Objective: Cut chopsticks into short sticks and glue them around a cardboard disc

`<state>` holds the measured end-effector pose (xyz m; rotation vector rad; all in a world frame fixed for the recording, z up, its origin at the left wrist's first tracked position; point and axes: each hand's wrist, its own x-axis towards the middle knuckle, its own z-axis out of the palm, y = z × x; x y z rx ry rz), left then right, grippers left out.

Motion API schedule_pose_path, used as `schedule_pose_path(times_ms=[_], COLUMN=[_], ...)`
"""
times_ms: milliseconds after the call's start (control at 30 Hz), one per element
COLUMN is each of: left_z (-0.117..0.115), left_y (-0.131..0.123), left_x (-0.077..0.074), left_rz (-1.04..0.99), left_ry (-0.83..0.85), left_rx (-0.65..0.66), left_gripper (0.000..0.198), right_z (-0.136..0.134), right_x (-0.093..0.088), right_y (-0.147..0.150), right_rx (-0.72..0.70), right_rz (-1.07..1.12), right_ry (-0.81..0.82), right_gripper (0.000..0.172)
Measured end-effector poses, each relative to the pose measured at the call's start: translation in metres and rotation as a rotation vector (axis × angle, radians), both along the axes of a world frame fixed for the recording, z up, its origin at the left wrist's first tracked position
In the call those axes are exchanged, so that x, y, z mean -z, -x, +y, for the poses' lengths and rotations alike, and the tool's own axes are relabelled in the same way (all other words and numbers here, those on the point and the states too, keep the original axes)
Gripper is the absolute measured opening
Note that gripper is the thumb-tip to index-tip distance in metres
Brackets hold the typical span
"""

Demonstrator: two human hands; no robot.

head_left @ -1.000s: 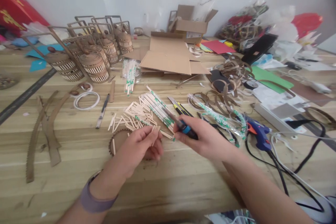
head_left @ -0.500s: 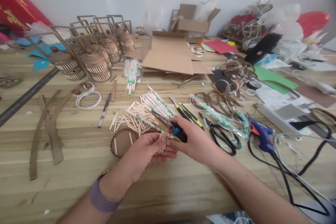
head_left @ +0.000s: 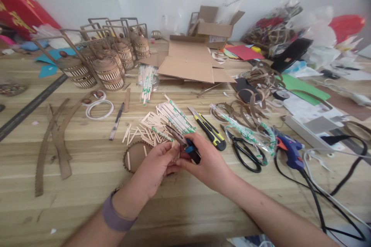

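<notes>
Grip is closed on both sides. My right hand [head_left: 207,164] is clenched round the blue-and-black utility knife [head_left: 191,149], its blade pointing up and left. My left hand [head_left: 156,164] has its fingers curled, pinching a few short wooden sticks [head_left: 174,153] right against the knife, and the two hands touch. Just left of my left hand lies a toothed cardboard disc [head_left: 135,155]. The loose stick pile [head_left: 146,129] lies just beyond it, and a yellow-and-black cutter [head_left: 209,128] lies near my right hand.
</notes>
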<state>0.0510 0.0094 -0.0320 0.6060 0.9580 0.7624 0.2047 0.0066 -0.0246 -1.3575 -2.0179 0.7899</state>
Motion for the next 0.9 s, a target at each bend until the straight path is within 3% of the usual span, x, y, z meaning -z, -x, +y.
schedule_pose_path(times_ms=[200, 300, 433, 633, 767, 900], left_z=[0.0, 0.002, 0.008, 0.018, 0.023, 0.026], left_y=[0.002, 0.006, 0.016, 0.03, 0.037, 0.042], left_x=[-0.003, -0.006, -0.011, -0.013, -0.01, -0.005], left_rz=[0.018, 0.073, 0.207, 0.391, 0.599, 0.826], left_ry=[-0.029, -0.052, -0.121, -0.335, -0.503, -0.625], left_rx=[-0.015, -0.049, -0.152, -0.33, -0.424, -0.371], left_gripper=[0.045, 0.04, 0.032, 0.029, 0.024, 0.019], right_z=[0.003, 0.012, 0.028, 0.037, 0.038, 0.041], right_x=[-0.001, -0.006, -0.011, -0.012, -0.01, -0.006], right_y=[-0.002, -0.007, -0.009, 0.011, 0.017, 0.017], right_rx=[-0.008, 0.036, 0.101, -0.021, -0.064, -0.056], right_rz=[0.086, 0.116, -0.139, -0.567, -0.626, -0.63], right_ry=[0.061, 0.115, 0.132, 0.113, 0.143, 0.128], right_gripper=[0.041, 0.029, 0.019, 0.025, 0.021, 0.02])
